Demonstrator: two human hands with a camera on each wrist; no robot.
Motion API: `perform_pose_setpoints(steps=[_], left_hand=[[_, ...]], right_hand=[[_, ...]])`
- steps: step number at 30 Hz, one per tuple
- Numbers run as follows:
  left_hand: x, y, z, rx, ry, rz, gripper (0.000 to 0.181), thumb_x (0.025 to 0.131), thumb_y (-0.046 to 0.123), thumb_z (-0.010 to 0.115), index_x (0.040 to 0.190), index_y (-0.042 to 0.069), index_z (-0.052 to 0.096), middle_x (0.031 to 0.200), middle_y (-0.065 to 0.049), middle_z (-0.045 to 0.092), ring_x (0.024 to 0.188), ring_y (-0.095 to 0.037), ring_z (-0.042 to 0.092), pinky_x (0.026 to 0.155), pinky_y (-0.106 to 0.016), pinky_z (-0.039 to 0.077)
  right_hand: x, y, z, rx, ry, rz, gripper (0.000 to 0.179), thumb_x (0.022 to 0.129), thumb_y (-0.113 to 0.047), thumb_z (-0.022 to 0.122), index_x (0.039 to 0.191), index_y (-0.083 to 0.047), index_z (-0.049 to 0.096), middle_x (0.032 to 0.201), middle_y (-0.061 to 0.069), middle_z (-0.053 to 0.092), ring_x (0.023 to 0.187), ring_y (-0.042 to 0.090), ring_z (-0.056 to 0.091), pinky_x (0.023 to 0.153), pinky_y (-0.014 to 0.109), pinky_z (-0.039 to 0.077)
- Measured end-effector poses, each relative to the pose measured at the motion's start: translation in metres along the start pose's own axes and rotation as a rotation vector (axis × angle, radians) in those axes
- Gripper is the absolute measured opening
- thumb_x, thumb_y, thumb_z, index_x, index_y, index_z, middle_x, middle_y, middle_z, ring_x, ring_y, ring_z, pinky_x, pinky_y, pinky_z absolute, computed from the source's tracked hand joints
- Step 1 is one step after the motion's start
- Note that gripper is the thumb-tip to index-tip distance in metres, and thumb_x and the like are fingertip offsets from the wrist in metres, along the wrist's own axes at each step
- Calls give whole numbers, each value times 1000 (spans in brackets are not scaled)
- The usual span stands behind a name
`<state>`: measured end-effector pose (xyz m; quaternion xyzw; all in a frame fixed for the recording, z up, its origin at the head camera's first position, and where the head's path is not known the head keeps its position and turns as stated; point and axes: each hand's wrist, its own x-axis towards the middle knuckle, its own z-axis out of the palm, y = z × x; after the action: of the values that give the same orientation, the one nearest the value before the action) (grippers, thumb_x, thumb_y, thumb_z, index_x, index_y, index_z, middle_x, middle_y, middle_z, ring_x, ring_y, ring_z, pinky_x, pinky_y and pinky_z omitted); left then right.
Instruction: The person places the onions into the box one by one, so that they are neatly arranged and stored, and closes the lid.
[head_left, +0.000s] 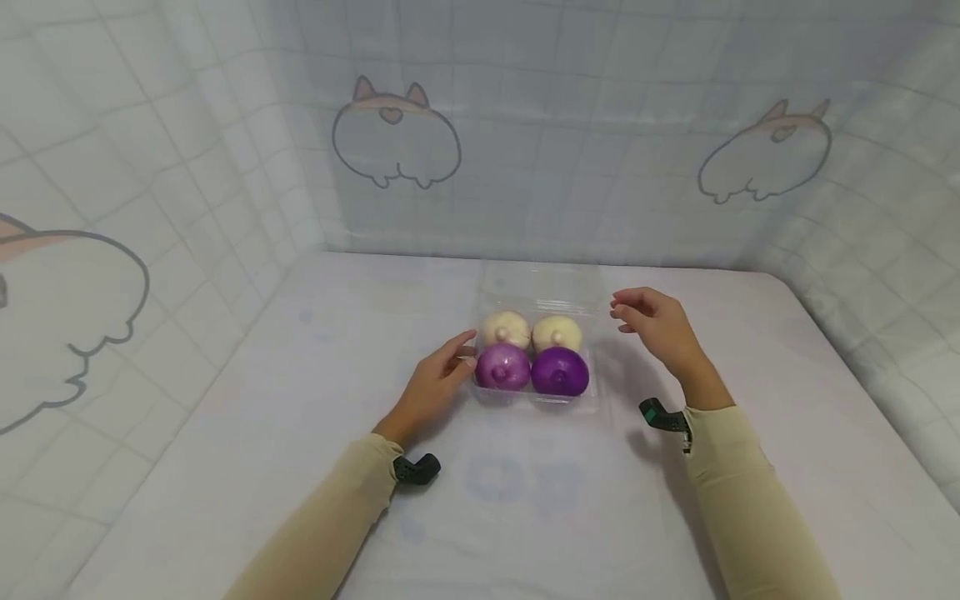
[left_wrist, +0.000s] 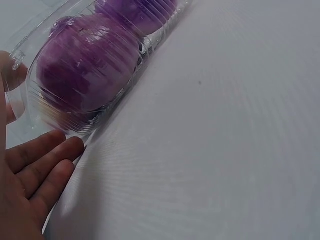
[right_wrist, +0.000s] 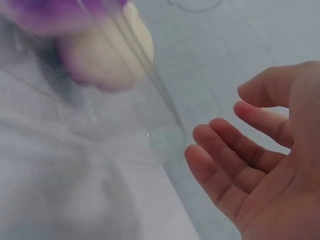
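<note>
A clear plastic clamshell box point(head_left: 536, 400) lies on the table with its clear lid point(head_left: 540, 282) folded back. Inside sit two pale onions at the back, one on the left point(head_left: 506, 330) and one on the right point(head_left: 557, 334). In front of them are a light purple onion point(head_left: 503, 367) and a deeper purple one point(head_left: 560, 372). My left hand point(head_left: 435, 379) rests its extended fingers against the box's left side; the left wrist view shows those fingers point(left_wrist: 47, 165) at its lower corner. To the right of the box, my right hand point(head_left: 658, 325) hovers apart from it, holding nothing, fingers loosely bent.
A white cloth covers the table point(head_left: 337, 333). Behind it and at both sides hang checked curtains point(head_left: 562, 150) with animal drawings. Each wrist wears a small dark camera, one on the left point(head_left: 417, 469) and one on the right point(head_left: 663, 415).
</note>
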<state>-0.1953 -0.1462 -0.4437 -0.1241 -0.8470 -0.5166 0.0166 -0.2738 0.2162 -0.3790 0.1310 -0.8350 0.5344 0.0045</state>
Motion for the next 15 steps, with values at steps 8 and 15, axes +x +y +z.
perform_pose_setpoints(steps=[8,15], left_hand=[[2,2,2,2,-1,-3,50,104,29,54,153,26,43,133,-5,62,117,-24,62,102,-45,47],[-1,2,1,16,11,-12,50,104,29,54,153,28,43,133,-5,63,116,-23,62,102,-46,47]], right_hand=[[28,23,-5,96,4,221,49,104,-26,54,142,4,48,136,25,55,116,30,62,87,32,56],[48,41,2,177,-78,328,62,103,-34,54,151,2,38,138,25,54,121,33,59,91,32,54]])
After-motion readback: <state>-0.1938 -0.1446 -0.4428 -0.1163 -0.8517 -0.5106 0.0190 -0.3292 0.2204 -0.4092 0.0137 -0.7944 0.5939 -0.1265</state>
